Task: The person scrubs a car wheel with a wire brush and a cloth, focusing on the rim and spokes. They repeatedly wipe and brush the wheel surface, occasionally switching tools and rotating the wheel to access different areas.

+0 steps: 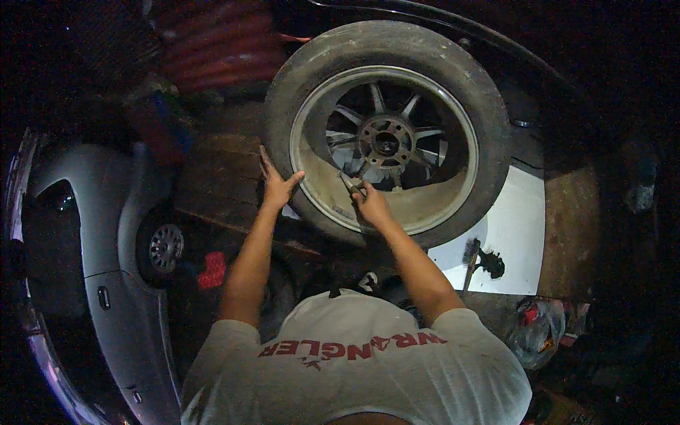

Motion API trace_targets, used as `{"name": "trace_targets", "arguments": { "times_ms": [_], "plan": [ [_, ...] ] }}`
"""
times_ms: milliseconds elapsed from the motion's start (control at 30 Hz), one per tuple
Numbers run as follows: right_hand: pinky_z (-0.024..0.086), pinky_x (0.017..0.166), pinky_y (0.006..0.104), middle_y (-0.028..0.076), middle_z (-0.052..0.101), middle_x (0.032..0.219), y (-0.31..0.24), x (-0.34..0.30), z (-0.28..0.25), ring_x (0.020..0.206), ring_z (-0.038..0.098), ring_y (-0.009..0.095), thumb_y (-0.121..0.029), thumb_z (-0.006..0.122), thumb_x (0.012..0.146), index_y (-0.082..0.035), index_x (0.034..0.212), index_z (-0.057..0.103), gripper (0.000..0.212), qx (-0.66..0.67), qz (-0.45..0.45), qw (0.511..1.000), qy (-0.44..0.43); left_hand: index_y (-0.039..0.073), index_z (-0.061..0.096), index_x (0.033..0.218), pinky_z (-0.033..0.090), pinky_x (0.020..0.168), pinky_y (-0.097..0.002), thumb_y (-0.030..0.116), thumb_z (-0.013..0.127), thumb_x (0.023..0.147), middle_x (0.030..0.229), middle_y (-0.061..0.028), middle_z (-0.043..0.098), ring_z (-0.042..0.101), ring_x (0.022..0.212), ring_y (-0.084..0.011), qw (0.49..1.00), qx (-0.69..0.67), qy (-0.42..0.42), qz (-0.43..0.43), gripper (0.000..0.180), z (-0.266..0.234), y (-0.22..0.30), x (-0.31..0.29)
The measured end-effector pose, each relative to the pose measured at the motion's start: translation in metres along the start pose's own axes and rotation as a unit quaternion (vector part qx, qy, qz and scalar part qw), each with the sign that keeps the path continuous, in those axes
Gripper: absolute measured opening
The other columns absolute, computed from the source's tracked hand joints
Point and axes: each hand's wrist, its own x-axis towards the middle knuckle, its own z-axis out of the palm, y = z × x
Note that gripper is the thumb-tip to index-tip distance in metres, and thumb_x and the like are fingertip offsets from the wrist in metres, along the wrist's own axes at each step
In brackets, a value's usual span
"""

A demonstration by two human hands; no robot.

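Before the person, near the middle of the view, is a big wheel (386, 144), its hollow side with the spokes deep inside turned towards the camera. The left hand (280, 185) is spread wide at the left side of the tyre (283, 92), its thumb reaching to the edge of the rim (425, 221). The right hand (372, 204) is closed around a narrow metal tool (347, 183) (which kind exactly, I cannot tell), and its tip points to the inner wall of the rim. To the right, partly under the tyre, lies a white sheet (520, 234), and on it a brush (472, 255) beside a black smear (491, 265). Near this sheet is a clear plastic bag (537, 343). At far left stands a grey car (106, 234).
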Motion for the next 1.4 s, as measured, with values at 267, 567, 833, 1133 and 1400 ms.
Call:
{"name": "trace_targets", "arguments": {
  "times_ms": [267,567,833,1133,1400],
  "plan": [
    [0.05,0.079,0.0422,0.02,0.066,0.104,0.031,-0.011,-0.03,0.09,0.065,0.033,-0.029,0.068,0.086,-0.006,0.117,0.057,0.04,-0.014,-0.026,0.988,-0.149,0.007,-0.008,0.151,0.012,0.118,-0.0431,0.032,0.085,0.066,0.156,-0.0256,0.005,0.01,0.144,-0.0368,0.999,0.01,-0.015,-0.032,0.128,-0.006,0.015,-0.006],
    [0.049,0.07,0.0329,0.012,0.067,0.093,-0.005,0.026,0.016,0.077,0.063,0.018,-0.028,0.068,0.088,-0.003,0.11,0.057,0.035,0.154,-0.075,0.985,-0.026,0.008,-0.006,0.151,0.016,0.115,-0.0489,0.044,0.08,0.071,0.154,-0.0288,0.007,0.01,0.143,-0.0427,1.0,0.001,-0.022,-0.008,0.123,-0.004,0.002,-0.006],
    [0.044,0.068,0.0298,0.008,0.06,0.091,0.011,-0.001,0.027,0.075,0.055,0.015,-0.03,0.068,0.089,-0.008,0.116,0.054,0.038,0.156,-0.151,0.976,-0.006,0.002,0.003,0.151,0.022,0.114,-0.0454,0.039,0.082,0.07,0.152,-0.0274,0.019,0.024,0.14,-0.0389,0.989,-0.133,-0.042,0.047,0.119,-0.021,-0.001,0.033],
    [0.046,0.078,0.0326,0.01,0.064,0.094,-0.019,-0.006,0.026,0.083,0.057,0.018,-0.037,0.068,0.088,-0.006,0.115,0.057,0.042,0.138,-0.154,0.973,0.103,0.007,-0.002,0.152,0.022,0.115,-0.041,0.034,0.084,0.069,0.152,-0.024,0.021,0.027,0.139,-0.0332,0.98,-0.175,-0.08,0.043,0.122,-0.024,0.01,0.043],
    [0.044,0.075,0.0287,0.007,0.062,0.093,-0.043,0.022,0.023,0.085,0.057,0.015,-0.029,0.067,0.089,-0.007,0.114,0.056,0.034,0.223,-0.073,0.971,0.043,0.006,-0.003,0.151,0.023,0.114,-0.0424,0.037,0.083,0.069,0.152,-0.025,0.022,0.028,0.138,-0.0353,0.983,-0.159,-0.078,0.047,0.123,-0.022,0.01,0.043]
  ]
}}
